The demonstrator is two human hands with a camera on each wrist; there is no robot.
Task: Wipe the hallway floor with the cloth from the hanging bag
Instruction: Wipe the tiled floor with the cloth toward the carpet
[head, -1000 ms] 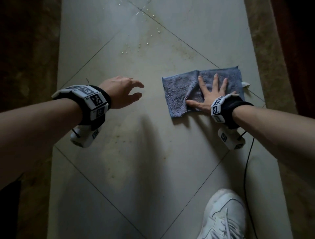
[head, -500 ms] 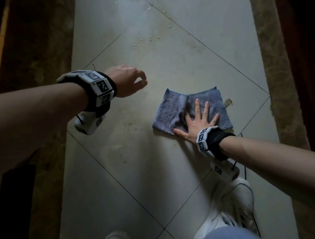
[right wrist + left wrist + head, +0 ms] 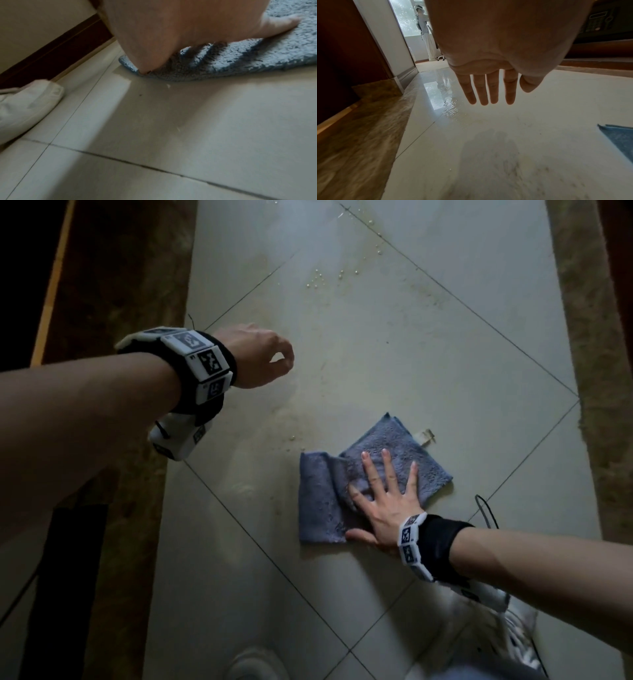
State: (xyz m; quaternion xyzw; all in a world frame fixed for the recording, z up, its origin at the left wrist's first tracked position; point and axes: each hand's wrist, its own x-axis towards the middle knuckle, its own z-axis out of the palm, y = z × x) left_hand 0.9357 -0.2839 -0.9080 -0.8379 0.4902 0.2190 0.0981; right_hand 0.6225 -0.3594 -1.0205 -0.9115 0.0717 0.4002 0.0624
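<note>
A blue-grey terry cloth [image 3: 431,470] lies rumpled on the pale tiled hallway floor [image 3: 394,354]. My right hand [image 3: 383,491] presses flat on the cloth with its fingers spread; in the right wrist view the palm [image 3: 154,33] bears down on the cloth [image 3: 248,56]. My left hand [image 3: 263,361] hovers above the floor to the cloth's upper left and holds nothing. Its fingers [image 3: 481,93] hang straight down in the left wrist view, where a corner of the cloth [image 3: 621,138] shows at the right edge. Water drops [image 3: 325,278] and brownish streaks mark the tile farther ahead.
Brown marbled borders [image 3: 130,302] run along both sides of the tile strip. My white shoe [image 3: 25,105] stands close behind the right hand. A black cable [image 3: 486,511] loops beside the cloth. A person stands in the doorway [image 3: 426,33] at the hallway's far end, beyond a wet patch [image 3: 452,108].
My right hand has dragged the cloth toward me and leftward across the tile, bunching its left part. The left hand stayed hovering, its fingers now hanging lower.
</note>
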